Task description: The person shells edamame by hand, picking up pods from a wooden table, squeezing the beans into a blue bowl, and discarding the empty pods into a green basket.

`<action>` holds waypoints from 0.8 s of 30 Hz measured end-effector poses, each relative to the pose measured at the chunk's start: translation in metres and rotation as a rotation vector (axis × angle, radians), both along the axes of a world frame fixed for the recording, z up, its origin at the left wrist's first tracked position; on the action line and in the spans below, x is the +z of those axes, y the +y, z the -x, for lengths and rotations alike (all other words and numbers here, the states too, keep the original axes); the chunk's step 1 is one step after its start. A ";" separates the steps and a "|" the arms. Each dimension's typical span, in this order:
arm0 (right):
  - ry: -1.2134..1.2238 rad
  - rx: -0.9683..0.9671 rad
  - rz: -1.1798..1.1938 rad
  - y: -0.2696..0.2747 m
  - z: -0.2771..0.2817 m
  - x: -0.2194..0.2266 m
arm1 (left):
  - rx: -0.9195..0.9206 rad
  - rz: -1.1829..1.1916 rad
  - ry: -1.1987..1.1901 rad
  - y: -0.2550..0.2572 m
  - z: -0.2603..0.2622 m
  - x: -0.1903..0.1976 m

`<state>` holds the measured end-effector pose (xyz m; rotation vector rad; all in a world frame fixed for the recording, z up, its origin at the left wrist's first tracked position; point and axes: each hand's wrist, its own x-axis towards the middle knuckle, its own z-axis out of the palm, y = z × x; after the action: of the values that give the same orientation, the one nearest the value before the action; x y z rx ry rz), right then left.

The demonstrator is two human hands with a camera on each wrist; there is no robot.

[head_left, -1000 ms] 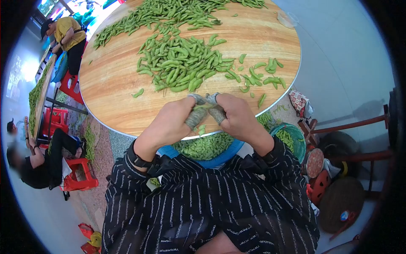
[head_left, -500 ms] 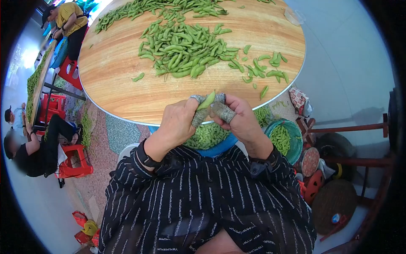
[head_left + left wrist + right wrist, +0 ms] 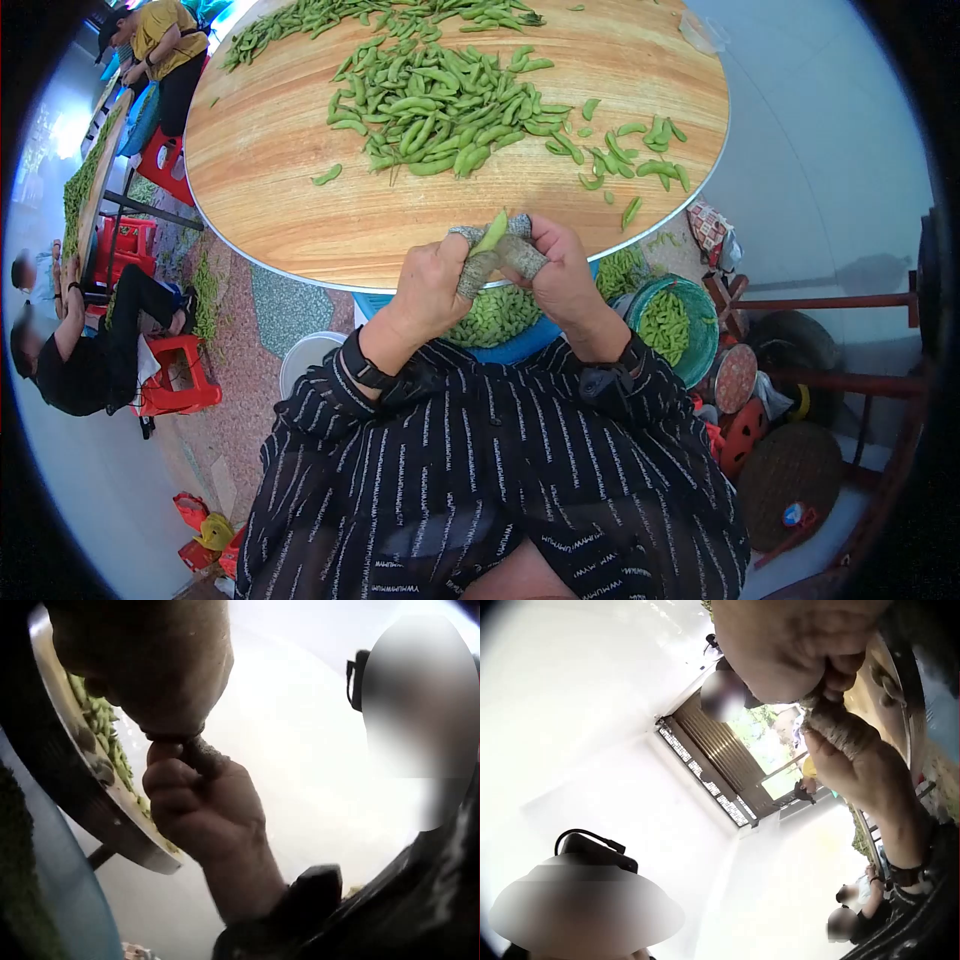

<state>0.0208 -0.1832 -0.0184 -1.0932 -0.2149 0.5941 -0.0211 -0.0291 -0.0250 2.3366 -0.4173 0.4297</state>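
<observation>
A green soybean pod (image 3: 492,232) stands out between the two hands, just off the table's near edge. My left hand (image 3: 425,285) pinches it between thumb and forefinger, both bound in grey wrapping. From the other side my right hand (image 3: 570,285), wrapped the same way, grips the pod's lower part, which the fingers hide. Under the hands sits a blue basin (image 3: 505,354) of shelled green beans (image 3: 495,315). In the left wrist view the right hand (image 3: 210,802) shows curled fingers; the pod is hidden there.
A heap of pods (image 3: 430,110) lies on the round wooden table (image 3: 270,215), with loose pods to its right. A green basket (image 3: 715,335) of pods stands at the right, a white bucket (image 3: 305,355) at the left. Other people sit by red stools (image 3: 180,380) at far left.
One second ago the hands were over the table edge with pale green bits below them. They then drew back towards the body with a whole pod, and the last half second shows little movement.
</observation>
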 end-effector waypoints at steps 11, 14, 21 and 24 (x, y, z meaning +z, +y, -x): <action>-0.507 0.079 0.066 -0.006 -0.009 -0.011 | -0.173 1.304 0.673 0.005 -0.002 -0.016; -0.317 0.095 0.053 -0.004 -0.009 -0.005 | -0.275 1.443 0.756 0.008 -0.009 -0.012; -0.531 -0.032 0.289 0.005 -0.011 -0.004 | -0.054 0.818 0.393 -0.002 -0.018 0.008; -0.501 0.036 0.253 0.004 -0.015 0.002 | -0.117 0.860 0.517 0.005 -0.018 0.005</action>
<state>0.0356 -0.1790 -0.0162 -1.4776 -0.6071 0.3750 -0.0032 -0.0237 -0.0200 1.4884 -0.0769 -0.0701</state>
